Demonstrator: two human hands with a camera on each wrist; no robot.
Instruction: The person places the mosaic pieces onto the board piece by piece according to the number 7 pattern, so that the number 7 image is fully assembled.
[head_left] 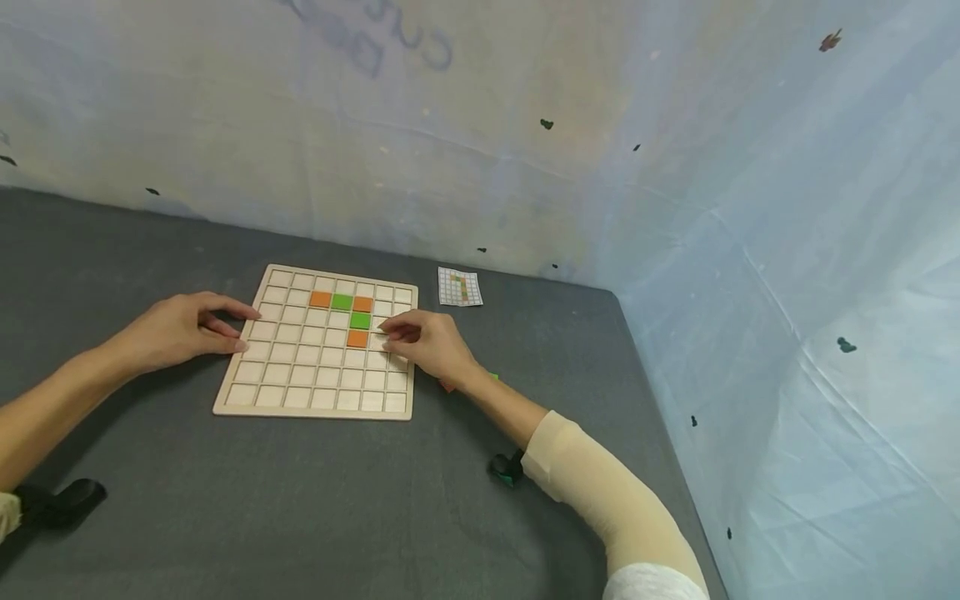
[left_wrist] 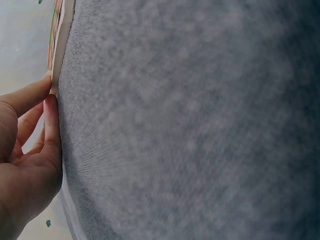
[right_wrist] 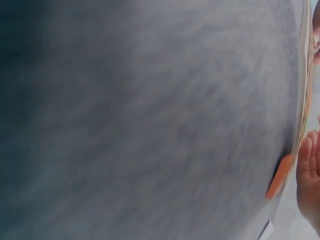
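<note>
A pale wooden grid board [head_left: 300, 400] lies on the dark cloth. Orange and green square tiles sit in its cells: a row of orange, green, orange, then a green tile [head_left: 361, 320] and an orange tile [head_left: 357, 339] running down from the row's right end. My left hand [head_left: 176, 333] touches the board's left edge, thumb and fingertips set apart along it. Over the board's right side, my right hand [head_left: 431, 343] has its thumb and fingertips a little apart, beside the lowest orange tile. No tile shows between them.
A small printed card [head_left: 460, 287] with a coloured grid pattern lies right of the board's far corner. Partly hidden beneath the right forearm are loose orange [head_left: 447, 385] and green [head_left: 493, 377] pieces. A pale cloth wall [head_left: 480, 167] rises behind and to the right.
</note>
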